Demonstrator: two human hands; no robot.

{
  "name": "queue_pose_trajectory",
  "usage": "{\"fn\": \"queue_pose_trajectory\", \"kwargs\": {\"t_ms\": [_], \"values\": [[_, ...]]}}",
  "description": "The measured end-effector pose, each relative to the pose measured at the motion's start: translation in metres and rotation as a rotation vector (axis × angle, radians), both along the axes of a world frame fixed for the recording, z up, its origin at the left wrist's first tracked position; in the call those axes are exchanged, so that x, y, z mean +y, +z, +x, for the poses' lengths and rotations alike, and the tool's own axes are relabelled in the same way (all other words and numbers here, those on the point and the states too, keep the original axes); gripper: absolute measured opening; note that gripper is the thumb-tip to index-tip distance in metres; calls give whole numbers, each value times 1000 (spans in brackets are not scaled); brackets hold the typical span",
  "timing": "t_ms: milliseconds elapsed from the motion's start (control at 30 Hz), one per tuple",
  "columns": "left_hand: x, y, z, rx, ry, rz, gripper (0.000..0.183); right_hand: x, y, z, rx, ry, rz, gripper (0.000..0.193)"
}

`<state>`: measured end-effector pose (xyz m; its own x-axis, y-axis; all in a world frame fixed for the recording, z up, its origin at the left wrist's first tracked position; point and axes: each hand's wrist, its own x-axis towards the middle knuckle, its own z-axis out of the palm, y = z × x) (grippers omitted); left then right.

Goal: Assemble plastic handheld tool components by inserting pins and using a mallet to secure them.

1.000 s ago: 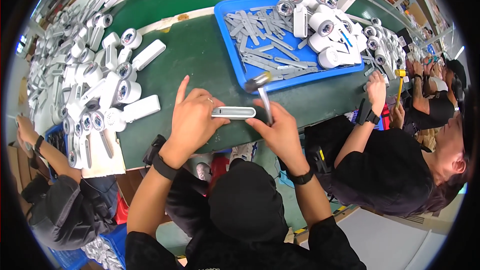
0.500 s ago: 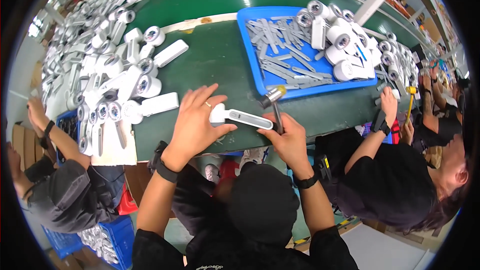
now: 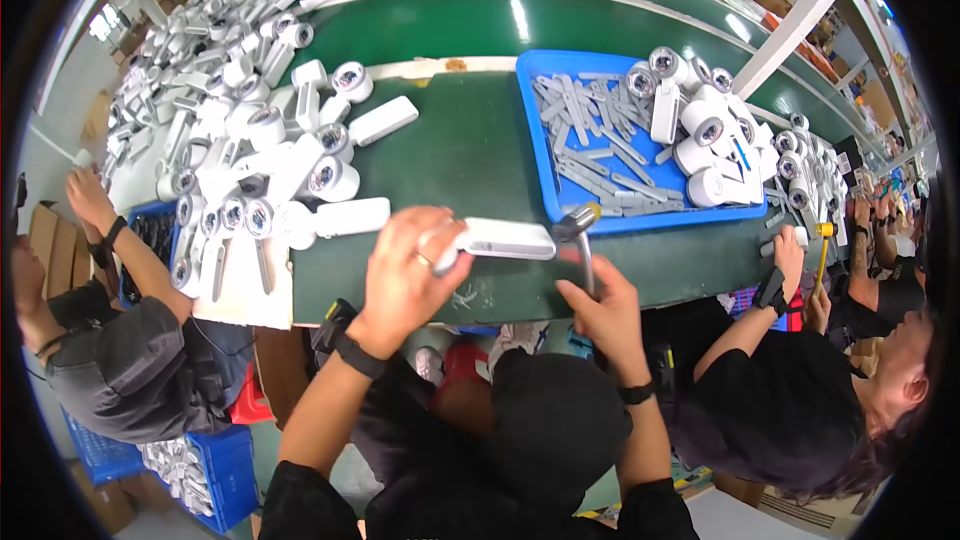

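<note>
My left hand [image 3: 410, 265] is closed round the head end of a white long-handled unit [image 3: 510, 238], which it holds level over the green bench. Its smooth white side faces up, and the fingers cover most of the head. In my right hand [image 3: 610, 310] is a small hammer [image 3: 577, 223] with a metal head and a yellowish tip. The hammer head is beside the free end of the handle; whether they touch I cannot tell. Beyond my hands is a blue tray [image 3: 540, 175] holding grey strips [image 3: 605, 155] and several white round-headed units [image 3: 705, 130].
A large heap of white units [image 3: 250, 130] covers the bench's left side, with a cardboard sheet [image 3: 270, 295] at its near edge. A co-worker [image 3: 130, 360] sits at the left. On the right another co-worker [image 3: 780, 400] holds a yellow hammer [image 3: 823, 250].
The white unit has been turned over, so its grey strip no longer faces up. My right fingers have come away from the handle's end. The whole view has shifted somewhat.
</note>
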<state>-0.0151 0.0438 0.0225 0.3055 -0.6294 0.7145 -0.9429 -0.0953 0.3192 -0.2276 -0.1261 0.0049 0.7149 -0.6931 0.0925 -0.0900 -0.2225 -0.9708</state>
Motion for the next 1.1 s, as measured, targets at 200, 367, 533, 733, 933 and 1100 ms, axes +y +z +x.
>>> {"fn": "queue_pose_trajectory", "kwargs": {"t_ms": [200,367,533,733,933,1100], "values": [[-34,66,115,114,257,5,33,-40,1,-16,54,125,349,23],[-39,101,227,314,431,318,47,-35,-6,-9,115,141,141,19],[-36,96,227,431,447,452,45,-36,-6,-11,125,113,152,19],[-58,74,209,184,506,430,42,-38,-4,-13,88,125,149,22],[-72,72,206,229,728,535,35,-36,-3,-9,83,146,150,23],[-71,68,211,141,773,870,33,-34,-4,-12,101,145,176,25]]}}
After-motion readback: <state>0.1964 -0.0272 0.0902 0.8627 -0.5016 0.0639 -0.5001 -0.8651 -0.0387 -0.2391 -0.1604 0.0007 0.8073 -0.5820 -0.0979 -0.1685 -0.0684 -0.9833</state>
